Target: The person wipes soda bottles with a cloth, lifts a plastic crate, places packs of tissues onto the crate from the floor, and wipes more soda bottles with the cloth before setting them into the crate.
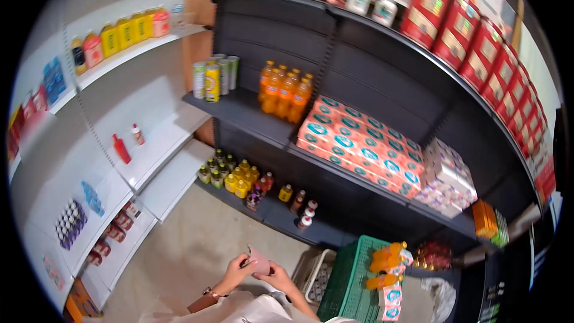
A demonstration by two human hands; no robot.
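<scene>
Between my two hands is a small pale pink object, roughly cylindrical, with a thin bit sticking up at its top left. Its exact kind cannot be made out. My left hand grips it from the left, fingers bent at its upper edge; a band is on that wrist. From the right, my right hand closes around its lower side. Both hands are in front of my body, over the bare floor. To their right stands a green plastic crate with orange soda bottles and pink-and-white packs.
A white basket stands beside the crate. Dark shelves ahead bear orange bottles, pink tissue packs and red tins. White shelves run along the left. A crumpled plastic bag lies at right.
</scene>
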